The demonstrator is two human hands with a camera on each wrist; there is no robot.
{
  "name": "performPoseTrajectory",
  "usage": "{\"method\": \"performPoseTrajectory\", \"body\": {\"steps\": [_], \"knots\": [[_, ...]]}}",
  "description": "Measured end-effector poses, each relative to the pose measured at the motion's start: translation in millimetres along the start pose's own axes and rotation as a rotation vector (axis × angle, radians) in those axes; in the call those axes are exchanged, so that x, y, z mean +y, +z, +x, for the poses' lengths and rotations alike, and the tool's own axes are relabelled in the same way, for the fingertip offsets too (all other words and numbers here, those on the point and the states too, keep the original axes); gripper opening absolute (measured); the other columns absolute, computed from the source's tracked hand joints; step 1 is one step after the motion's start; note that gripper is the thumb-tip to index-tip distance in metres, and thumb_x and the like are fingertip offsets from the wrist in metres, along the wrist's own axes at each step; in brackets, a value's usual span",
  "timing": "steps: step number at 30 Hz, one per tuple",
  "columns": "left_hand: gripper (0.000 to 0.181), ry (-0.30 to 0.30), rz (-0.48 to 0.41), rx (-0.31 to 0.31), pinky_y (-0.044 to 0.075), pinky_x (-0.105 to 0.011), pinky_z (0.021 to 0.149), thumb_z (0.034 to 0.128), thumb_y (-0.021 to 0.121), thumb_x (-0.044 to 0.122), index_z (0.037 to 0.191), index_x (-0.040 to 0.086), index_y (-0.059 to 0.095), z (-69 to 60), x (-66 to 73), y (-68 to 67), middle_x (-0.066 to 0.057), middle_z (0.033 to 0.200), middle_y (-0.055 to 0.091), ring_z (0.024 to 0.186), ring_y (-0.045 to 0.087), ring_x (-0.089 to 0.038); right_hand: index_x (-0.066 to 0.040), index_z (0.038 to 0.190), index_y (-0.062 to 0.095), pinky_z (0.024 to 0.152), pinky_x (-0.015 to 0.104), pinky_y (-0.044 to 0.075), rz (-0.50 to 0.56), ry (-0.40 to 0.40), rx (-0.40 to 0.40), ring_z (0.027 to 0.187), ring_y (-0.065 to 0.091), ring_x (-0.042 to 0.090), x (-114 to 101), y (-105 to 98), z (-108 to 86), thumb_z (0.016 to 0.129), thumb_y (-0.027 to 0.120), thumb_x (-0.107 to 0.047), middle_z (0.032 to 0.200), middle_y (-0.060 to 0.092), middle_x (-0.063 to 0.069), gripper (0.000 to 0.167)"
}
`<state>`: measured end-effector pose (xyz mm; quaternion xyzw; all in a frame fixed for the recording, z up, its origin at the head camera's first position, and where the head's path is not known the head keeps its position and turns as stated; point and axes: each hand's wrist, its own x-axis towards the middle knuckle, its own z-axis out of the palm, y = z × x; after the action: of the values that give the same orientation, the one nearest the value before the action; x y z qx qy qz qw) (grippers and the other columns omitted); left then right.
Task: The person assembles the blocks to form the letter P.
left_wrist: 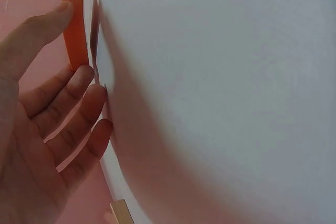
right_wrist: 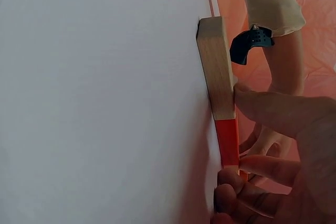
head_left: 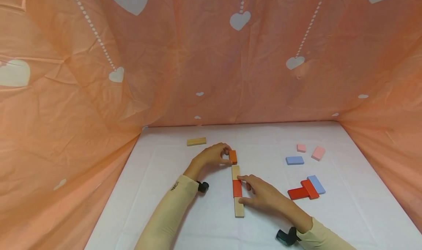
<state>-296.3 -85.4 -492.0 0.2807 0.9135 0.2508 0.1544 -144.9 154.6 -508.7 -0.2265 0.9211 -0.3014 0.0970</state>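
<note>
Row (head_left: 237, 191) of three blocks runs away from the person on white table (head_left: 158, 184): near wooden block (head_left: 239, 208), red block (head_left: 237, 187), far wooden block (head_left: 235, 170), set end to end. Orange block (head_left: 233, 157) sits just beyond the far wooden block, nearly in line; contact between those two cannot be told. Left hand (head_left: 212, 155) grasps the orange block, thumb toward its near end, forefinger toward its far end. Right hand (head_left: 263, 194) grasps nothing clearly; fingers relaxed, thumb at the near wooden block, forefinger at the far wooden block, spanning the red block.

Loose wooden block (head_left: 196, 142) lies beyond the left hand, well apart from the row. To the right: two pink blocks (head_left: 318, 153), a blue block (head_left: 295, 161), and nearer, a cluster (head_left: 309, 189) of two red pieces and one blue. Orange curtain (head_left: 197, 59) hangs behind.
</note>
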Motion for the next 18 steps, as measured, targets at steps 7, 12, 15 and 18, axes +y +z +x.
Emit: {"method": "performPoseTrajectory", "body": {"steps": [7, 12, 15, 18], "knots": [[0.051, 0.010, 0.030, -0.024, 0.052, -0.033, 0.094, 0.0925, 0.086, 0.036, 0.134, 0.014, 0.066, 4.8, 2.5, 0.5, 0.002, 0.119, 0.069, 0.101, 0.060, -0.013, -0.014, 0.153, 0.058, 0.068, 0.029, 0.041, 0.000, 0.021, -0.002, 0.084, 0.048, 0.009, -0.7, 0.2, 0.7, 0.089, 0.086, -0.046, 0.098, 0.051, -0.006, 0.076], [0.052, 0.020, 0.061, -0.039, 0.052, -0.033, 0.097, 0.0929, 0.086, 0.036, 0.135, 0.012, 0.066, 6.0, 4.6, 1.0, 0.001, 0.120, 0.069, 0.103, 0.061, -0.014, -0.014, 0.153, 0.058, 0.071, 0.030, 0.043, 0.000, 0.016, 0.001, 0.087, 0.049, 0.010, -0.8, 1.5, 0.7, 0.089, 0.086, -0.046, 0.098, 0.051, -0.007, 0.077], [0.052, 0.023, 0.069, -0.042, 0.052, -0.034, 0.100, 0.0924, 0.087, 0.034, 0.135, 0.011, 0.067, 5.5, 6.3, 1.0, 0.000, 0.120, 0.069, 0.106, 0.062, -0.015, -0.014, 0.153, 0.058, 0.071, 0.030, 0.043, -0.003, 0.017, 0.000, 0.087, 0.050, 0.011, -0.6, 2.1, 0.6, 0.089, 0.086, -0.047, 0.098, 0.052, -0.007, 0.077], [0.052, 0.014, 0.079, -0.041, 0.052, -0.034, 0.101, 0.0920, 0.087, 0.035, 0.134, 0.012, 0.067, 4.7, 7.9, 1.3, 0.001, 0.119, 0.068, 0.107, 0.062, -0.014, -0.015, 0.153, 0.058, 0.070, 0.030, 0.043, -0.010, 0.024, 0.001, 0.087, 0.050, 0.011, -0.8, 1.9, 0.5, 0.089, 0.087, -0.047, 0.099, 0.052, -0.007, 0.077]]}}
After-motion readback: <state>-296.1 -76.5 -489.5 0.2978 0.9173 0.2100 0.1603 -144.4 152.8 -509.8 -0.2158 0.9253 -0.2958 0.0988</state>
